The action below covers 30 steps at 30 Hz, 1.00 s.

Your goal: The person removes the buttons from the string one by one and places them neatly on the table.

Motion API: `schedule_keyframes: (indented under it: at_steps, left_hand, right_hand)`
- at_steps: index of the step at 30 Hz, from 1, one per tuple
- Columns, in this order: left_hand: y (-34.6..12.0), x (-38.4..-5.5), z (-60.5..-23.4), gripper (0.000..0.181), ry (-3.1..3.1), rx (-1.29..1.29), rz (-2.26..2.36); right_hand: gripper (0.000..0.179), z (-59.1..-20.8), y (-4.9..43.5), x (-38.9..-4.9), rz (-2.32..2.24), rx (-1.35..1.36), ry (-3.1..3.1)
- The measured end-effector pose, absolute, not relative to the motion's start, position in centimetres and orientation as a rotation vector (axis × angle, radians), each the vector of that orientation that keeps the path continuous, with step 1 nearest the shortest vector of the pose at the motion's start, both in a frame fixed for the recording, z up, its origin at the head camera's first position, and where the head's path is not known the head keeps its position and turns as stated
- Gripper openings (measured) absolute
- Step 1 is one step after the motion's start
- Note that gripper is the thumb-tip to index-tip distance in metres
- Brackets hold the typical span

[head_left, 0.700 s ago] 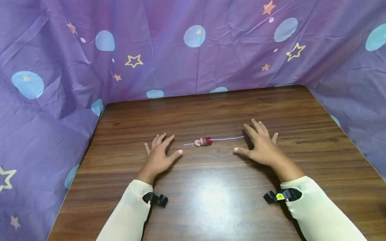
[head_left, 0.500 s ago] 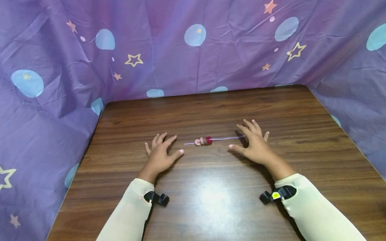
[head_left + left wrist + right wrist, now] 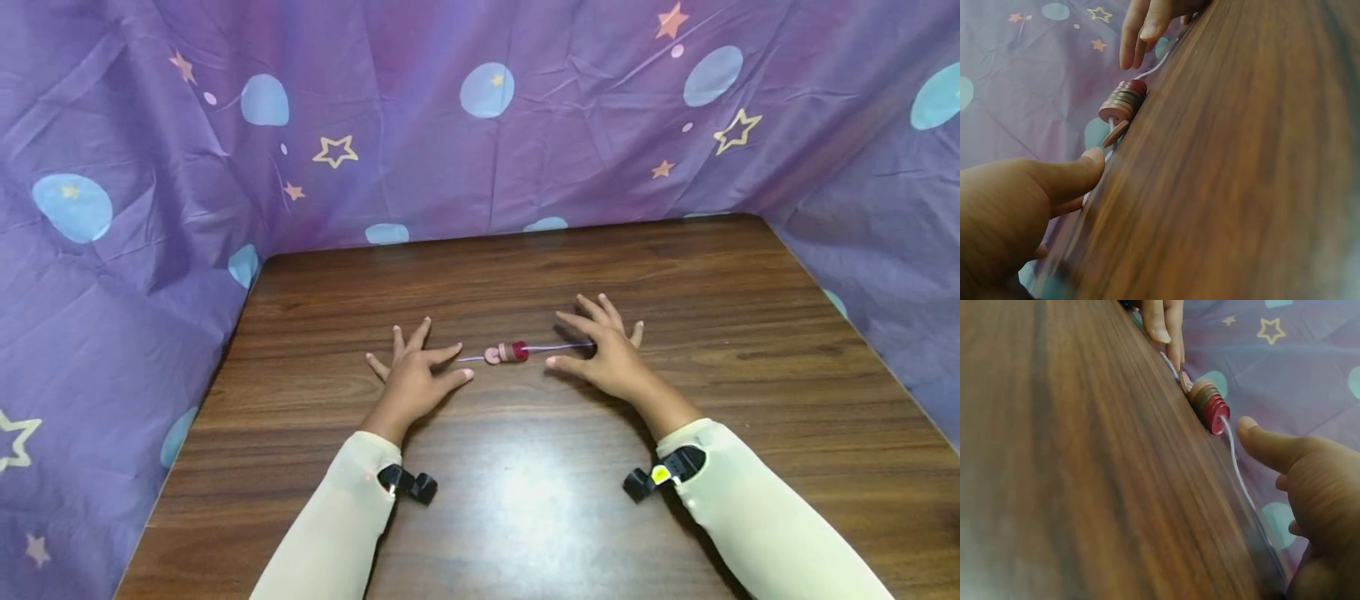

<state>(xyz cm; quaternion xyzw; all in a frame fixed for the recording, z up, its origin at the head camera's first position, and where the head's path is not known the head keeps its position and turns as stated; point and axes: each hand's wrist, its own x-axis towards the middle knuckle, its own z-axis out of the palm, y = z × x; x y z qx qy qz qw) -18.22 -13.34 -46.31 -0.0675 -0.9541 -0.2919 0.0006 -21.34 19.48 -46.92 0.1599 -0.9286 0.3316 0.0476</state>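
A short stack of buttons, red, brown-green and pale pink, lies on its side on the table, threaded on a thin lilac cord. One pink button sits slightly apart and tilted at the left end of the stack, as the left wrist view also shows. My left hand, fingers spread, is at the short left end of the cord. Over the longer right end is my right hand, its fingers also spread and its thumb toward the red buttons. Neither hand grips anything; the cord's right tip is hidden beneath the right hand.
The brown wooden table reaches back to a purple cloth with stars and blue dots, which hangs behind and at both sides. Small black cameras are strapped at both wrists over pale sleeves.
Both hands have moved inward toward the buttons, the right hand farther, going left along the cord. The left hand has shifted right to the cord's left end. The buttons have stayed put.
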Motion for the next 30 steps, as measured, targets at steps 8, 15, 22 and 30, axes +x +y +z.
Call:
schedule_keyframes:
  at_steps: [8, 15, 22, 30]
  left_hand:
    - [-12.8, -18.9, -46.6, 0.044, -2.963, -0.174, -1.016]
    - [-12.2, -19.4, -46.3, 0.037, -2.99, -0.12, -1.005]
    - [-11.6, -19.5, -45.8, 0.029, -3.004, -0.013, -1.041]
    - [-10.7, -19.8, -46.0, 0.02, -2.942, 0.044, -1.081]
  right_hand:
    - [0.073, -46.8, 18.2, -21.4, 1.026, 0.525, -2.871]
    - [0.066, -46.5, 17.6, -21.8, 1.03, 0.532, -2.9]
    - [0.06, -46.3, 17.0, -22.1, 1.028, 0.49, -2.911]
    - [0.049, -46.2, 16.8, -22.3, 1.024, 0.482, -2.935]
